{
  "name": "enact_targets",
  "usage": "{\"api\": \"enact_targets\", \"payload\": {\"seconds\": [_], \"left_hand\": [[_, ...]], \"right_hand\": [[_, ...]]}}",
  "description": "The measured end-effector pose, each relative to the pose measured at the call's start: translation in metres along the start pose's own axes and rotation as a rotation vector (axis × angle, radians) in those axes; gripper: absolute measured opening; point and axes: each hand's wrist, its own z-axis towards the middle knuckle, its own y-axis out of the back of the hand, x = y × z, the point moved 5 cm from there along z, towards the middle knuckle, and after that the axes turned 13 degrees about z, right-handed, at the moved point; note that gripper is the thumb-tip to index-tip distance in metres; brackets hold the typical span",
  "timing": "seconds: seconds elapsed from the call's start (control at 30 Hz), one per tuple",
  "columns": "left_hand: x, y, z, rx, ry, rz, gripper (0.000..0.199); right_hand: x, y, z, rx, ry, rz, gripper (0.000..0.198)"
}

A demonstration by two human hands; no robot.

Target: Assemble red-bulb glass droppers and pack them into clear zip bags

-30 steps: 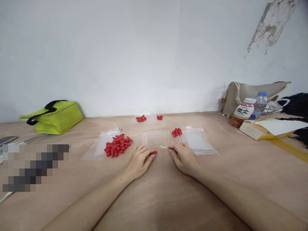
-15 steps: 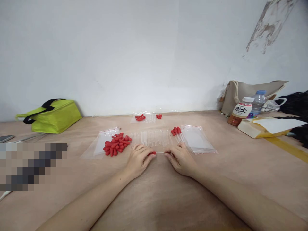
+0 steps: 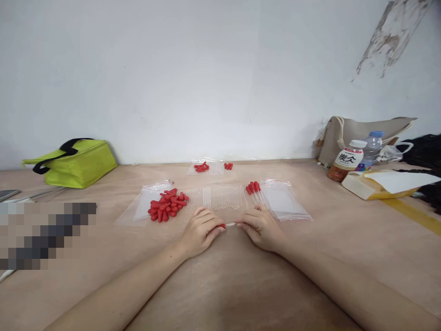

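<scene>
Your left fingers (image 3: pixel 212 224) pinch a red bulb (image 3: pixel 223 225), right fingers (image 3: pixel 245 218) the 3-o'clock clear tube (image 3: pixel 230 224); skewed pressure may snap it.

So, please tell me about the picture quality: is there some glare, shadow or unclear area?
Head view: a soft, dim shadow on the table at bottom centre; head view: pale reflections along the edges of the right clear bag; head view: the clear tubes look faint, while the red bulbs stand out; head view: a pixelated patch hides detail at left.
</scene>
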Motion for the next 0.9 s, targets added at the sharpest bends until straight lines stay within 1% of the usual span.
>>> {"api": "enact_targets", "payload": {"seconds": [0.2, 0.37, 0.53, 0.73, 0.9], "left_hand": [[-0.001, 0.000, -0.001, -0.006, -0.013, 0.030, 0.014], [-0.001, -0.002, -0.002, 0.025, -0.018, 0.052, 0.015], [-0.002, -0.003, -0.002, 0.033, -0.036, 0.043, 0.014], [-0.002, -0.005, -0.002, 0.067, -0.031, 0.039, 0.014], [-0.002, -0.005, -0.001, 0.075, -0.029, 0.030, 0.014]], "right_hand": [[0.002, -0.001, 0.000, 0.013, 0.000, -0.055, 0.018], [0.007, -0.001, 0.000, 0.047, -0.011, -0.104, 0.020], [0.011, -0.003, 0.000, 0.031, 0.009, -0.153, 0.021], [0.011, -0.007, 0.001, 0.012, 0.002, -0.130, 0.021], [0.010, -0.012, 0.003, 0.015, -0.044, -0.101, 0.022]]}}
